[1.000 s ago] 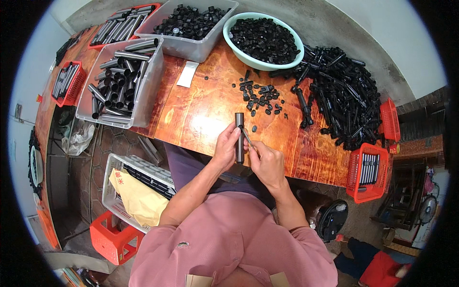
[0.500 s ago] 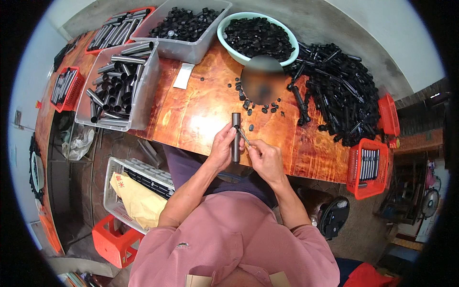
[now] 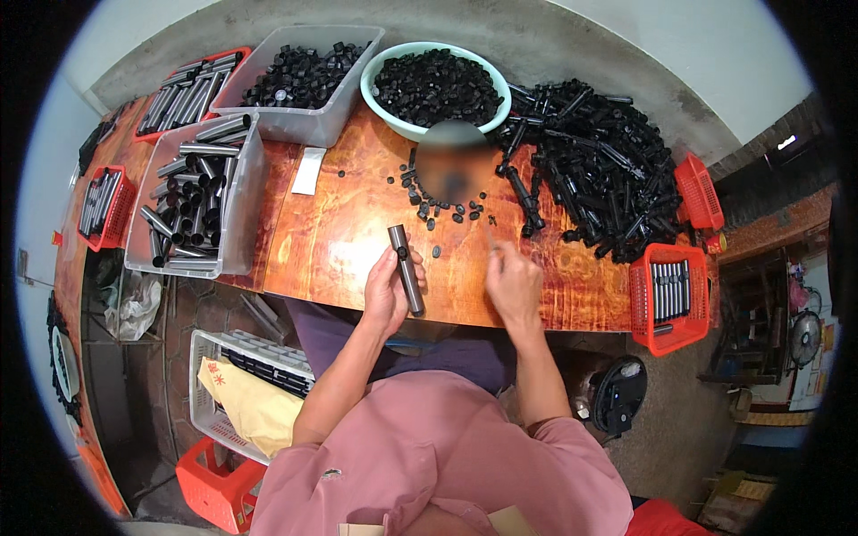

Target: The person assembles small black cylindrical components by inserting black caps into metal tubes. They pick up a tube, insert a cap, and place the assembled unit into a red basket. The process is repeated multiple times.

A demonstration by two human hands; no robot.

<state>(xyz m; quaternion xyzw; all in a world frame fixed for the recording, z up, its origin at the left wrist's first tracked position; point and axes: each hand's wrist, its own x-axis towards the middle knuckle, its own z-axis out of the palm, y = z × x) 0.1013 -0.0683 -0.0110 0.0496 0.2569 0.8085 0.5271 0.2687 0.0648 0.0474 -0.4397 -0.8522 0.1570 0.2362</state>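
In my left hand is a dark grey metal tube, tilted, its upper end leaning left. A small black piece sits on the tube's side near that end. My right hand is closed, raised at the table's front and apart from the tube. From its fingers a thin pale rod-like tool points away from me; blur hides its exact kind. Beyond both hands, small black caps lie scattered on the wooden table.
A clear bin of metal tubes stands left, with a bin of black parts behind it. A mint basin of black pieces is at the back. Right of it lies a heap of black parts, with a red basket of tubes nearer.
My right hand has moved right, taking the thin tool away from the tube. In my left hand the tube has shifted left and now leans left instead of standing straight. The view has shifted slightly.
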